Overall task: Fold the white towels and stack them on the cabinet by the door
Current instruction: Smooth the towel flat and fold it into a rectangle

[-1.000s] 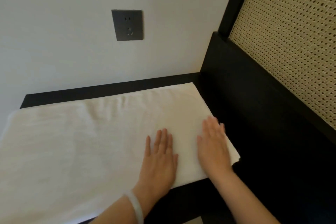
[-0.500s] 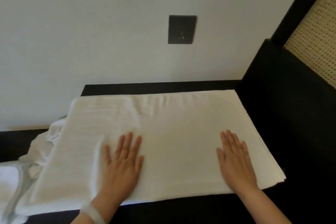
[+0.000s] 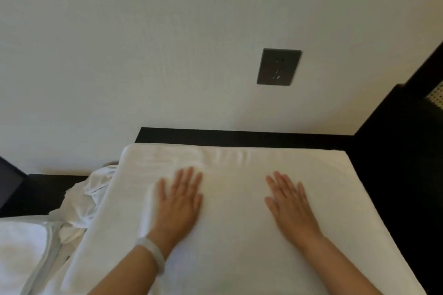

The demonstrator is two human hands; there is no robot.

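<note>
A folded white towel lies flat on a black cabinet top against the wall. My left hand presses on the towel's left half, palm down with fingers straight and spread. My right hand lies flat on the right half in the same way. A pale bracelet sits on my left wrist. The cabinet surface under the towel is mostly hidden.
Crumpled white linen is heaped off the towel's left edge, with more white cloth at the lower left. A dark wall socket sits above. A black frame with woven panel closes off the right side.
Both hands have slid leftward over the towel, the left one farther, so they now lie well apart. The view has shifted left and the linen heap has come into sight.
</note>
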